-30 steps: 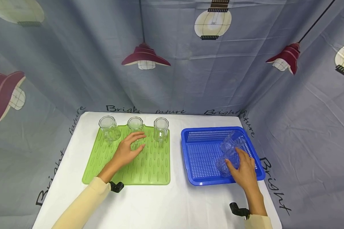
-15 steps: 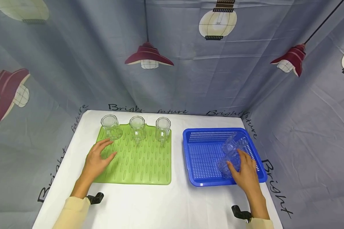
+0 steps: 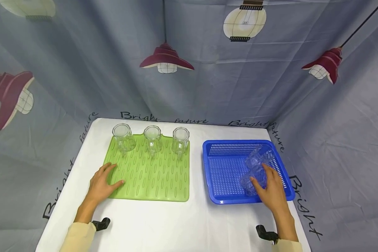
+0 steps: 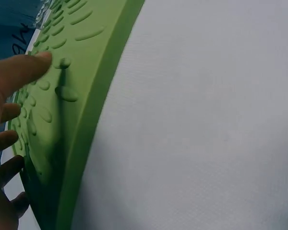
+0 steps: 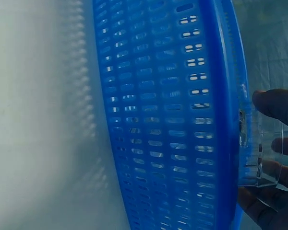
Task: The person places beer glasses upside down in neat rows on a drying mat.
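My left hand is at the left edge of the green ridged drying mat, fingers spread and holding nothing. In the left wrist view its thumb lies over the mat's ridges. Along the mat's far edge stand three clear glass mugs: a left mug, a middle mug and a right mug. Inside the blue basket, my right hand has thumb and fingers round a clear glass mug. Another clear glass lies behind it. The held mug is partly hidden by the hand.
A white cloth covers the table, with a strip of it between mat and basket. Grey curtain printed with lamps encloses the back and both sides. The basket's perforated walls rise around the glasses.
My left hand has moved from over the middle of the mat, near the middle mug, left and toward me to the mat's left edge. My right hand stays at the mug in the basket.
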`<control>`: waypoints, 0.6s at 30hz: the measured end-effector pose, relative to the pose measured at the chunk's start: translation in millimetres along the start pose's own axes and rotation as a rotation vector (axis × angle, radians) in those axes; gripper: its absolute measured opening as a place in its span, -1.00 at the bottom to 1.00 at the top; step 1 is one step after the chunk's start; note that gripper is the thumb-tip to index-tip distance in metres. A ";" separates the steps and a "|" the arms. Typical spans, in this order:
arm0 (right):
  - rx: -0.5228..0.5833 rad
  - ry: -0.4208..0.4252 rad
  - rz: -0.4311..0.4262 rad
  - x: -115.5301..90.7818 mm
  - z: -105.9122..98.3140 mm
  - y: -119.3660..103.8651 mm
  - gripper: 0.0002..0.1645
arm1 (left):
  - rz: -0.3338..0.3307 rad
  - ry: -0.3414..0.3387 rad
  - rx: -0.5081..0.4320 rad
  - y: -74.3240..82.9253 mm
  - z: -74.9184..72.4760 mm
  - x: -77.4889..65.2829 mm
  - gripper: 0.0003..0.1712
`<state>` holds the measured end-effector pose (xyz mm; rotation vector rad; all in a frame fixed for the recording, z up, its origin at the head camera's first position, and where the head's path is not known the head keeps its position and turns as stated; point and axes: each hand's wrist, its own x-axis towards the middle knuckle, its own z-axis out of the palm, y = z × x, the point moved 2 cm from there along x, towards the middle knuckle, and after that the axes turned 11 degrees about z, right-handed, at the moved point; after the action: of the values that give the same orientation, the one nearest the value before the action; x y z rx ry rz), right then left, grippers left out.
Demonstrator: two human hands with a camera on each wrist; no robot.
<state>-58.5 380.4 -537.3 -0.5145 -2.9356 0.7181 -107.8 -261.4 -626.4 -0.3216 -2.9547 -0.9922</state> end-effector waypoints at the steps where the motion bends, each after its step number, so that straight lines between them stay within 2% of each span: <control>1: 0.000 -0.002 0.003 0.4 -0.3 -0.3 0.00 | 0.000 -0.009 0.006 -1.2 1.2 -0.3 -0.05; 9: -0.019 -0.005 0.044 2.2 0.1 -0.5 0.01 | 0.018 -0.007 0.022 -5.0 4.9 -3.0 -0.07; 18: -0.032 -0.001 0.053 1.5 -1.8 -0.9 0.01 | 0.021 0.013 0.008 -5.2 7.2 -4.9 -0.06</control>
<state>-59.9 380.9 -535.3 -0.5971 -2.9491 0.6771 -103.6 -262.1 -635.7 -0.3443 -2.9363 -0.9759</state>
